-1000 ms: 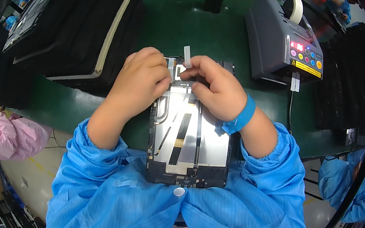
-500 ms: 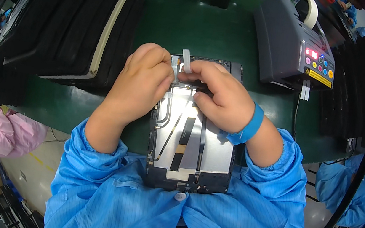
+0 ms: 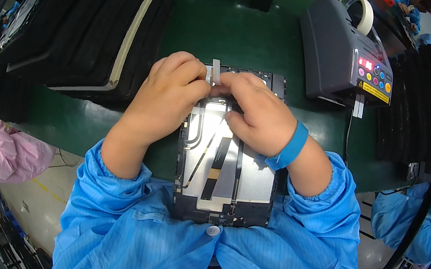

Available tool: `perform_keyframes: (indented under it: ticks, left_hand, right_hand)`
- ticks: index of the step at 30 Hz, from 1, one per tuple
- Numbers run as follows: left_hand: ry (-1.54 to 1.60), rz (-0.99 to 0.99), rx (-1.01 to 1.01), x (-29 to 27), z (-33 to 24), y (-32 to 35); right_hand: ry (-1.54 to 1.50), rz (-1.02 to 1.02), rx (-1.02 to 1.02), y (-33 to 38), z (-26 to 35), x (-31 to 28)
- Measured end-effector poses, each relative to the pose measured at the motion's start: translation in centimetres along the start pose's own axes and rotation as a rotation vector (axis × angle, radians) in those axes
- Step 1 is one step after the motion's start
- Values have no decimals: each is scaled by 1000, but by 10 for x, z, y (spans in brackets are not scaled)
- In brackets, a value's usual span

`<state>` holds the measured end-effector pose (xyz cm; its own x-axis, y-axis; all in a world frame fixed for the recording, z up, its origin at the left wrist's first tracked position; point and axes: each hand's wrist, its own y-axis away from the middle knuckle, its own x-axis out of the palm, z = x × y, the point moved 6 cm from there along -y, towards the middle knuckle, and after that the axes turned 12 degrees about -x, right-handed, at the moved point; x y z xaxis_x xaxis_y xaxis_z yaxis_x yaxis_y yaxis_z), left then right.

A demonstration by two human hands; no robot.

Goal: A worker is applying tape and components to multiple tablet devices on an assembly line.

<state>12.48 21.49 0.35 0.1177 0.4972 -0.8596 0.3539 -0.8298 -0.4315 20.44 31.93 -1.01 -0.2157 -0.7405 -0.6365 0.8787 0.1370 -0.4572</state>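
An opened tablet [image 3: 227,179] lies lengthwise before me, its near end by my jacket, showing a silvery inner plate, black frame and thin dark cables. Over its far left corner, my left hand [image 3: 175,83] is closed with fingers curled; what its fingertips pinch, if anything, is hidden. My right hand [image 3: 262,111] reaches across the tablet's far part, its thumb bent over the silvery plate. A short pale strip of tape [image 3: 215,71] stands up at the right index fingertip, between the two hands. Both hands' fingertips nearly meet there.
A grey tape dispenser [image 3: 327,51] with a lit display and a tape roll on top stands at the far right. Black folder-like slabs [image 3: 85,25] are stacked at the left on the green table [image 3: 203,18]. People in pink [image 3: 9,153] and blue [image 3: 411,220] work nearby.
My right hand and the tape strip have shifted slightly left, closer to my left hand. The left hand's fingers have moved a little right over the tablet's corner.
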Motion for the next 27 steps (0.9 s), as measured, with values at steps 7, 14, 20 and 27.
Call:
perform_keyframes:
  ticks: [7,14,20,27]
  left_hand:
    - [-39,21,21,-10,-2,11]
    - [-263,7,107,-15,-20,18]
    - [-153,78,-71,-16,-17,27]
    - [-194,62,-162,-5,-9,21]
  right_hand:
    - [-13,-10,7,1,-3,-1]
    - [-24,-7,-8,0,-1,-2]
    - [-117,5,38,3,-8,1]
    - [-349,-165,111,8,-20,-1]
